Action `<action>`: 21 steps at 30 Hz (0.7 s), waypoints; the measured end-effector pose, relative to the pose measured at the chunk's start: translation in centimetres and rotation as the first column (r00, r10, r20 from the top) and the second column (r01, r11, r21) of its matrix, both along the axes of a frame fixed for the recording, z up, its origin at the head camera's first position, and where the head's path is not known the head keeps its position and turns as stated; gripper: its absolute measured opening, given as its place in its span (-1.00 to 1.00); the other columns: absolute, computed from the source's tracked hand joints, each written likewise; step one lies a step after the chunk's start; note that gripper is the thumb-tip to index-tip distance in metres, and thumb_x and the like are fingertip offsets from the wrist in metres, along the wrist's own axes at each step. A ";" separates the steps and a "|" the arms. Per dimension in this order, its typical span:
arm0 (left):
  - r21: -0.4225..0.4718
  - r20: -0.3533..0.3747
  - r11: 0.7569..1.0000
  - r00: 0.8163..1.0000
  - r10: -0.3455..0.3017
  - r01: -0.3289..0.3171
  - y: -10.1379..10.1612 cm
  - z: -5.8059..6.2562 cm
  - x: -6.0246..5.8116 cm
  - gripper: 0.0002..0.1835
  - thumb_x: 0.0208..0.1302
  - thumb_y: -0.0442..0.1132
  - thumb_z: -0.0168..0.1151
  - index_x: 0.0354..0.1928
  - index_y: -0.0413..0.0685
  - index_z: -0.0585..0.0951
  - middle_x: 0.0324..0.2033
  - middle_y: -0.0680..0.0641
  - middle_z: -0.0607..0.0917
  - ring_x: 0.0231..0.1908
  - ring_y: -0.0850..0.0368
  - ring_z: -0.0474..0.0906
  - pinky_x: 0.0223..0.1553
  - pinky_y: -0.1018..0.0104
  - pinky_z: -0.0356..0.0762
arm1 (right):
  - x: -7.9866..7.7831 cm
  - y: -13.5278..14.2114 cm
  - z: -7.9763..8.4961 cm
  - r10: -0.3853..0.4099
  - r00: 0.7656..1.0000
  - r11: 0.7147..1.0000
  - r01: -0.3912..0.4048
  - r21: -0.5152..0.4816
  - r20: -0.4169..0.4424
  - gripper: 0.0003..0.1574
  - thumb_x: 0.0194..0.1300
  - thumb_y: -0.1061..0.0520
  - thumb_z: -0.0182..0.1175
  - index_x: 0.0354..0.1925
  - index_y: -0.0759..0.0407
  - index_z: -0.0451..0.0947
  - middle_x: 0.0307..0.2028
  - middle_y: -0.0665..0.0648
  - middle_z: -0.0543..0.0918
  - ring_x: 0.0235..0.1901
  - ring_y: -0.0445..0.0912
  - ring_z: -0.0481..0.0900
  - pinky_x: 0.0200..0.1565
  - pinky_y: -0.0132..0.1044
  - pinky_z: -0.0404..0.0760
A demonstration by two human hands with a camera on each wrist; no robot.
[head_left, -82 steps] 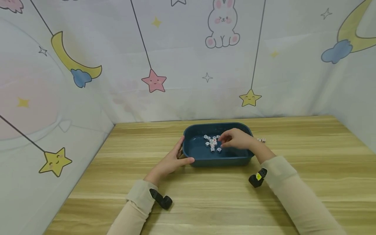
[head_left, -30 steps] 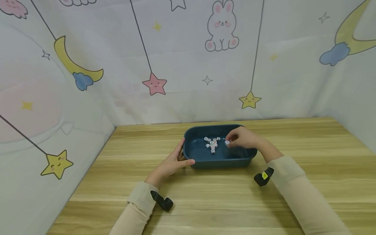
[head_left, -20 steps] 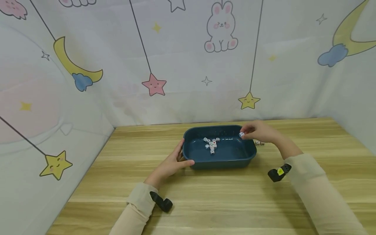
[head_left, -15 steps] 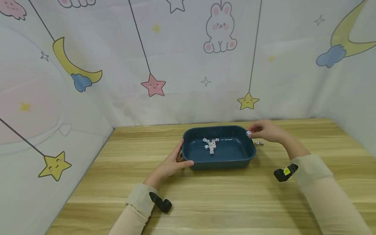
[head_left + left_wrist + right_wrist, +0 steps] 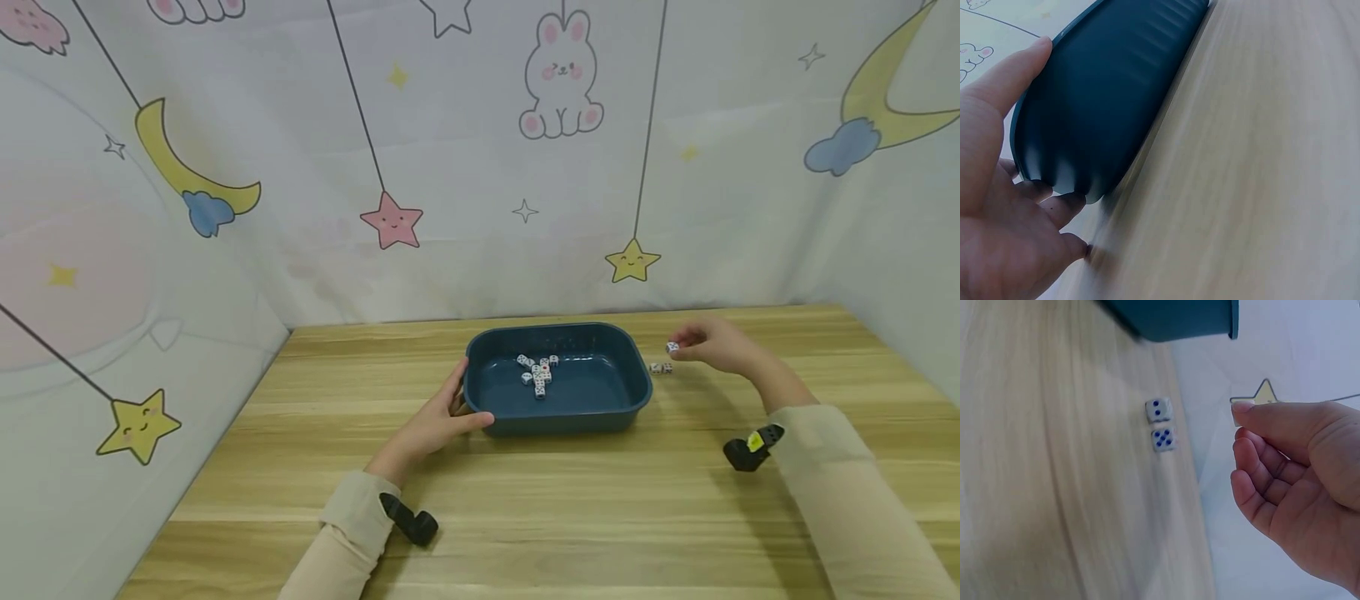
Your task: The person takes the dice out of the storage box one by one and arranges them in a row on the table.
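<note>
A dark blue plastic basin (image 5: pixel 570 423) stands on the wooden table, with several white dice (image 5: pixel 539 375) clustered on its floor left of centre. My left hand (image 5: pixel 431 425) holds the basin's left end. In the left wrist view its thumb (image 5: pixel 1029 62) lies at the rim while the fingertips press against the outer wall. Beyond the basin's right end, my right hand (image 5: pixel 716 343) pinches a die (image 5: pixel 672 347) between thumb and fingers, above the table. Just below it, two dice (image 5: pixel 662 367) sit side by side on the table; the right wrist view shows two and five blue pips on them.
The wooden table (image 5: pixel 570 517) runs back to a white cloth backdrop (image 5: pixel 465 275) printed with stars, moons and a rabbit. Another cloth wall (image 5: pixel 202 308) borders the table's left side. A small black camera is worn on each cuff.
My right hand picked up a die inside the basin, lifted it over the right rim and carried it above the two dice outside. My left hand has stayed on the basin.
</note>
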State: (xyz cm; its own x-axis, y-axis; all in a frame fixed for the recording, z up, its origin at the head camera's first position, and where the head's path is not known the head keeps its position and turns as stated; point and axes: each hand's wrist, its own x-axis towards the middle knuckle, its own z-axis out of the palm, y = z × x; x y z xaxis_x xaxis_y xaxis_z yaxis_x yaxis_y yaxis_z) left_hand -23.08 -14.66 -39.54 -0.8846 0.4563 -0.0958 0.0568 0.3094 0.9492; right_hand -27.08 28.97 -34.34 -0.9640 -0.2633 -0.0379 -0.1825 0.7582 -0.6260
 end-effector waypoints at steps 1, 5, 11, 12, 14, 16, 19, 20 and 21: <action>0.002 0.001 1.000 1.000 0.000 0.000 0.0 0.0 0.0 0.11 0.23 -0.06 0.35 0.53 0.26 -0.29 0.52 -0.01 -0.27 0.48 -0.05 -0.11 0.38 0.00 0.07 | 0.0 0.2 -0.2 -0.008 1.000 1.000 0.008 0.003 0.003 -0.56 0.28 0.11 0.27 -0.04 0.47 0.53 -0.19 0.25 0.65 -0.14 0.09 0.58 -0.14 -0.09 0.56; 0.011 -0.001 1.000 1.000 0.003 -0.003 0.0 0.0 0.1 0.12 0.21 -0.05 0.36 0.53 0.27 -0.28 0.52 -0.02 -0.25 0.47 -0.05 -0.09 0.37 0.00 0.10 | -0.1 1.0 -0.9 -0.030 0.999 0.999 0.030 0.013 0.012 -0.52 0.29 0.08 0.27 -0.01 0.46 0.53 -0.17 0.26 0.65 -0.13 0.08 0.57 -0.15 -0.12 0.56; 0.001 -0.002 1.000 1.000 0.013 -0.013 0.0 0.1 0.3 0.13 0.18 -0.01 0.39 0.53 0.33 -0.26 0.52 0.03 -0.22 0.47 0.00 -0.06 0.38 0.04 0.11 | -0.5 1.6 -2.0 -0.033 0.999 0.999 0.034 0.028 -0.005 -0.55 0.25 0.12 0.30 -0.06 0.47 0.55 -0.19 0.31 0.65 -0.14 0.11 0.57 -0.13 -0.06 0.54; 0.000 -0.004 1.000 1.000 0.011 -0.011 0.0 0.2 0.3 0.13 0.18 -0.01 0.38 0.53 0.32 -0.27 0.52 0.03 -0.22 0.47 0.00 -0.07 0.38 0.03 0.10 | -0.5 1.7 -2.1 -0.033 0.999 0.999 0.034 0.031 -0.006 -0.56 0.24 0.12 0.30 -0.07 0.47 0.56 -0.20 0.30 0.65 -0.15 0.10 0.57 -0.13 -0.07 0.54; 0.002 -0.005 1.000 1.000 0.006 -0.006 0.0 0.2 0.2 0.13 0.19 -0.01 0.38 0.53 0.31 -0.27 0.52 0.02 -0.24 0.47 -0.01 -0.08 0.38 0.02 0.09 | -0.7 1.8 -2.4 -0.030 1.000 0.999 0.030 0.033 -0.010 -0.59 0.22 0.14 0.32 -0.11 0.46 0.57 -0.24 0.26 0.65 -0.19 0.05 0.56 -0.15 -0.12 0.52; 0.005 -0.002 1.000 1.000 -0.001 0.001 0.0 0.2 0.2 0.12 0.21 -0.03 0.36 0.53 0.30 -0.28 0.52 0.01 -0.25 0.48 -0.02 -0.11 0.39 0.01 0.07 | -0.8 1.8 -2.7 -0.021 1.000 0.999 0.021 0.030 -0.012 -0.61 0.20 0.15 0.32 -0.14 0.46 0.58 -0.28 0.22 0.65 -0.23 -0.02 0.54 -0.19 -0.18 0.50; 0.008 0.004 1.000 1.000 0.000 0.000 0.0 0.2 0.2 0.12 0.21 -0.03 0.36 0.53 0.30 -0.29 0.52 0.02 -0.25 0.48 -0.01 -0.12 0.39 0.02 0.07 | -0.9 1.8 -2.9 -0.019 1.000 0.999 0.019 0.037 -0.008 -0.62 0.20 0.16 0.32 -0.15 0.46 0.58 -0.28 0.21 0.65 -0.25 -0.05 0.53 -0.20 -0.22 0.48; 0.010 0.007 1.000 1.000 0.001 -0.001 0.0 0.2 0.2 0.12 0.21 -0.03 0.37 0.53 0.31 -0.28 0.52 0.03 -0.25 0.48 0.00 -0.11 0.39 0.03 0.07 | -0.9 1.8 -3.0 -0.022 1.000 0.999 0.022 0.041 -0.004 -0.61 0.20 0.15 0.33 -0.14 0.46 0.58 -0.28 0.21 0.65 -0.25 -0.05 0.52 -0.21 -0.22 0.47; 0.012 0.009 1.000 1.000 0.002 -0.002 0.0 0.2 0.2 0.12 0.21 -0.03 0.37 0.53 0.32 -0.28 0.52 0.03 -0.25 0.48 0.00 -0.11 0.39 0.03 0.08 | -0.9 1.7 -3.0 -0.025 1.000 0.998 0.025 0.050 -0.004 -0.61 0.21 0.14 0.32 -0.14 0.46 0.58 -0.28 0.22 0.65 -0.25 -0.04 0.52 -0.21 -0.22 0.47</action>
